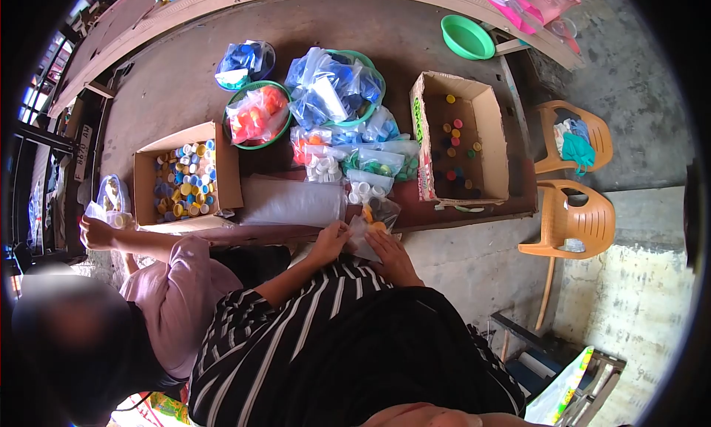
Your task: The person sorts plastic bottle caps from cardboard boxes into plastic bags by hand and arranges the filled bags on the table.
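At the table's near edge, my left hand [331, 242] pinches one side of a small clear plastic bag [357, 239]. My right hand [395, 258] holds the other side, its fingers bent over the bag and its thumb hidden. Orange bottle caps [378, 226] show right at the right fingertips; whether they are inside this bag I cannot tell. Just beyond lie a bag of white caps [361, 193] and bags of green caps [374, 162]. Left of my hands, a stack of flat clear bags [292, 202] rests on the table.
A cardboard box [501, 138] with scattered caps stands right; another box [231, 160] full of caps stands left. Baskets hold bagged red [256, 116] and blue caps [326, 86]. A co-worker's hand [96, 233] holds a clear bag at left. Orange chairs [574, 218] stand at right.
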`<state>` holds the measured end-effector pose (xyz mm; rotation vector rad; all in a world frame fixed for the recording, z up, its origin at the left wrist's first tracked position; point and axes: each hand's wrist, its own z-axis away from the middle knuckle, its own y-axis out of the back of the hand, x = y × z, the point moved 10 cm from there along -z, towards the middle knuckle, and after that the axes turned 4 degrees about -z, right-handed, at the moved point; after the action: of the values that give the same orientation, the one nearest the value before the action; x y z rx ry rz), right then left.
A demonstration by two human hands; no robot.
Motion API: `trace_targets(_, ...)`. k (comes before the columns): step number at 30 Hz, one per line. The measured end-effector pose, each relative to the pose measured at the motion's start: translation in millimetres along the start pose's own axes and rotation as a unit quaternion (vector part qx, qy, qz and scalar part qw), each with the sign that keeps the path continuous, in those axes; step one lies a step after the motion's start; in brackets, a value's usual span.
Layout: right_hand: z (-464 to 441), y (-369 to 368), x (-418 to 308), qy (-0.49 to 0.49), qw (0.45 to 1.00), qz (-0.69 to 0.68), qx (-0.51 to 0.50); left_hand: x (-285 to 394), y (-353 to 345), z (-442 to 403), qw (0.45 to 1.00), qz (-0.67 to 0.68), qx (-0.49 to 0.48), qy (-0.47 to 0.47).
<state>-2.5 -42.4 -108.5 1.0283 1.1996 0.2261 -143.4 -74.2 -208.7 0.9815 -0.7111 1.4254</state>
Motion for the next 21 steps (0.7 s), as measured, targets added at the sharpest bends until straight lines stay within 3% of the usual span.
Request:
trace_targets(2, 5, -24, 20, 0.000, 0.998, 0.059, -0.038, 0, 7, -2, 0.997, -0.045, 0.043, -0.041)
trace_targets(5, 5, -22, 18, 0.006, 0.998, 0.061, -0.009, 7, 3, 3, 1.000, -0.004, 0.011, -0.008)
trace_targets(6, 5, -22, 21, 0.002, 0.998, 0.055, -0.013, 39, 7, 12, 0.990, -0.099, 0.031, -0.095)
trace_targets(8, 3, -21, 24, -0.005, 0.999, 0.043, -0.021, 101, 4, 39, 0.920, -0.281, 0.072, -0.262)
trace_targets(11, 3, -19, 24, 0.015, 0.999, 0.035, 0.002, 106, -15, 45, 0.868, -0.377, -0.006, -0.323)
trace_targets(17, -2, -12, 38, -0.041, 0.999, -0.031, -0.005, 55, -24, 11, 0.879, -0.317, -0.042, -0.353)
trace_targets(21, -4, -13, 62, -0.097, 0.978, -0.179, 0.032, 27, -6, -14, 0.948, -0.197, -0.005, -0.250)
